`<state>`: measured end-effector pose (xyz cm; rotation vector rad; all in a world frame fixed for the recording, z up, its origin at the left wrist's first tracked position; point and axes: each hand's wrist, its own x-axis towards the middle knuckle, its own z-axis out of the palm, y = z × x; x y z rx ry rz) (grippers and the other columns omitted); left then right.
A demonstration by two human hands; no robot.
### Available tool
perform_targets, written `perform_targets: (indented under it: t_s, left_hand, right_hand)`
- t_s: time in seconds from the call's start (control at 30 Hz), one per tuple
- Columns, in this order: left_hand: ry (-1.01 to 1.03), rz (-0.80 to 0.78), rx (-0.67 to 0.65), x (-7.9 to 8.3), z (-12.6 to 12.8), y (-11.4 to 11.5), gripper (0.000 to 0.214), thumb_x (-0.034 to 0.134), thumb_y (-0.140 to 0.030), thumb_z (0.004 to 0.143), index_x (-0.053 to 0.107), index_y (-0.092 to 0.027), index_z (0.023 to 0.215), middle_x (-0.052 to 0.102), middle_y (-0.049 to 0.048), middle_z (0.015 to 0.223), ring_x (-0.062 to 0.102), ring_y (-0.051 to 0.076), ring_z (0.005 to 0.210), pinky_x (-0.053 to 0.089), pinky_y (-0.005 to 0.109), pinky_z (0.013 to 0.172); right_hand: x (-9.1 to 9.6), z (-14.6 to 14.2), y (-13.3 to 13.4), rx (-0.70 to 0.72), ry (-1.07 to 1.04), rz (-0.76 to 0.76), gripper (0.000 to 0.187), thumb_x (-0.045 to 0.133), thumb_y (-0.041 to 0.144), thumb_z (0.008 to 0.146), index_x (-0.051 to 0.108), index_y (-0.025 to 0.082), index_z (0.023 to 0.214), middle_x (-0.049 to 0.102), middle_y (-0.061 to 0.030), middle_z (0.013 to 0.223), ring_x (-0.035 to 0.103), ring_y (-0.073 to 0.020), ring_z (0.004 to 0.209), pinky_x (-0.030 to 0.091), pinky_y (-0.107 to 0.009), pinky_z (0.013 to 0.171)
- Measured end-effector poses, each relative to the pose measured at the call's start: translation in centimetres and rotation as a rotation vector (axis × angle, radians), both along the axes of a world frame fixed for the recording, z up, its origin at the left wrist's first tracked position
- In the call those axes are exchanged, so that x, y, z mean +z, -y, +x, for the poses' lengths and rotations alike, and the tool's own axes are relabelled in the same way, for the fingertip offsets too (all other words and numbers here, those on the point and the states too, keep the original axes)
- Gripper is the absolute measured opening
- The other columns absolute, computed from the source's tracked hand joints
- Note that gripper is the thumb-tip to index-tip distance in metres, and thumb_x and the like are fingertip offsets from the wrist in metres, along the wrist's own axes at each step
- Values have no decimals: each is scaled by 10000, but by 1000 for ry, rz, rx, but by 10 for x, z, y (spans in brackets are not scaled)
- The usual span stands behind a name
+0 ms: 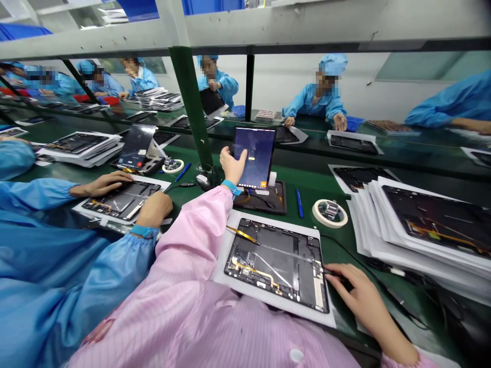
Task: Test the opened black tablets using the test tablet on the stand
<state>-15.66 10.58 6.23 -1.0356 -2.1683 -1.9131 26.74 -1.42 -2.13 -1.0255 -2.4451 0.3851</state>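
The opened tablet [276, 266] lies flat, inner side up, on a white sheet [221, 273] directly before you, its long axis running left to right, the right end slightly nearer you. Beyond it one screen [256, 153] stands with its long axis upright, its lit face towards you. On the green bench [289, 179] are two blue pens [299, 203], two tape rolls [330, 213] and, to your right, one stack of tablet parts and sheets [422, 225]. Your left arm stretches forward, and your left hand [233, 164] is spread at the screen's left edge, thumb over its face; contact is unclear. Your right forearm slants in from the lower right, and your right hand [355, 286] pinches a black connector [341, 279], partly hidden, at the tablet's right edge.
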Motion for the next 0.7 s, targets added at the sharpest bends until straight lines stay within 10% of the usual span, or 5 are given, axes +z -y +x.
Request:
perform_targets:
  t_s: [0.1, 0.27, 0.43, 0.63, 0.7]
  left_hand:
    - [-104, 72, -134, 4, 39, 26, 291, 535, -249, 890, 491, -144, 1157, 585, 130, 1158, 560, 194, 1089, 414, 323, 976]
    - [-607, -282, -867, -22, 134, 81, 224, 492, -311, 915, 648, -169, 841, 657, 57, 824, 587, 188, 835, 462, 306, 780]
    - [-854, -476, -1029, -47, 165, 94, 328, 523, -409, 904, 669, -155, 758, 651, 91, 831, 569, 230, 866, 440, 341, 770]
    - [-629, -602, -1120, -54, 156, 83, 374, 421, -426, 950, 644, -178, 782, 667, 44, 768, 585, 176, 701, 386, 279, 629]
    - [-610, -635, -1119, -58, 156, 83, 374, 431, -444, 941, 641, -183, 775, 669, 35, 737, 585, 176, 673, 366, 274, 604]
  right_hand:
    - [0, 1, 0, 36, 28, 65, 239, 509, 388, 936, 657, 220, 1021, 665, -50, 840, 619, -197, 753, 518, -354, 707]
    - [14, -9, 13, 74, 159, 201, 221, 435, 271, 967, 614, 172, 1050, 651, -89, 938, 603, -215, 860, 505, -361, 783]
    - [33, -17, 23, -4, 305, 194, 280, 327, 204, 980, 589, 143, 1056, 623, -104, 920, 595, -217, 847, 492, -340, 723]
    - [45, -11, -8, -81, 350, 115, 317, 462, 350, 949, 601, 178, 722, 600, -76, 799, 571, -212, 786, 467, -341, 727]
    - [40, -22, -24, -130, 351, 153, 274, 390, 232, 950, 641, 150, 876, 613, -122, 1003, 581, -225, 881, 473, -347, 767]
